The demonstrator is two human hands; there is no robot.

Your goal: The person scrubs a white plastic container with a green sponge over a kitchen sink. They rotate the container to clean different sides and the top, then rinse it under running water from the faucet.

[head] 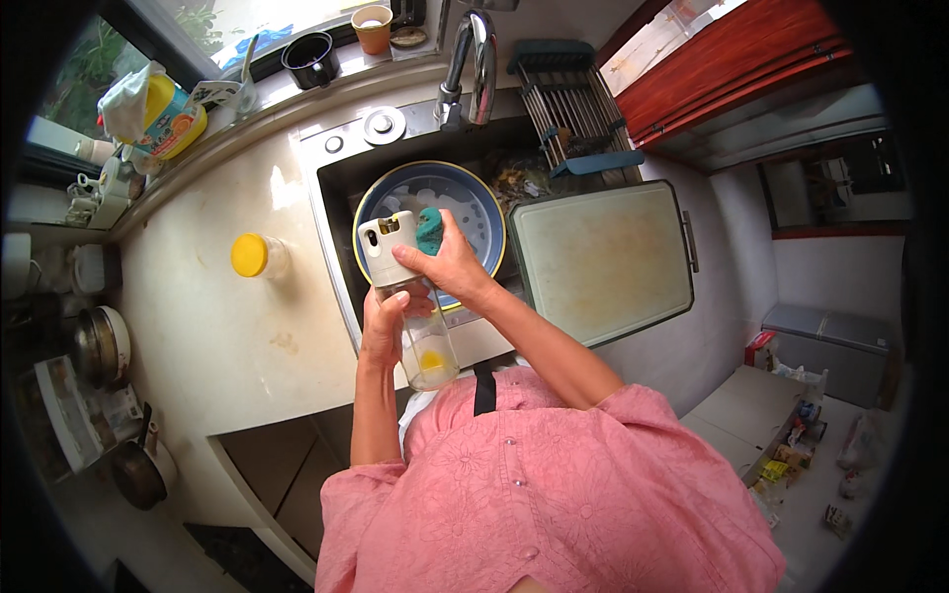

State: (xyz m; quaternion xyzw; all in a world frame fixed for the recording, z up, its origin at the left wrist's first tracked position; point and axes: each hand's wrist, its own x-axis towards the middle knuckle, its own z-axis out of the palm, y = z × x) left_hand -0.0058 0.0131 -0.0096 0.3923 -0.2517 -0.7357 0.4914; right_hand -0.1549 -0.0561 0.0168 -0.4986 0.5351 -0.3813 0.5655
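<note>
A clear glass bottle (430, 348) with a white dispenser top (385, 252) is tilted in front of me, and a little yellow liquid shows near its base. My left hand (387, 322) is wrapped around the glass just below the top. With my right hand (456, 263) I grip a green scrubbing sponge (428, 231), my thumb resting on the white top. Behind and below the bottle, a blue basin with a yellow rim (493, 200) sits in the sink, holding water with some foam.
A chrome faucet (474, 67) rises behind the sink. To the right lie a cutting board (604, 256) and a metal drying rack (571, 111). A yellow-lidded jar (252, 256) stands on the left counter. Along the windowsill are a black mug (310, 61), an orange cup (372, 33) and a yellow detergent jug (174, 122).
</note>
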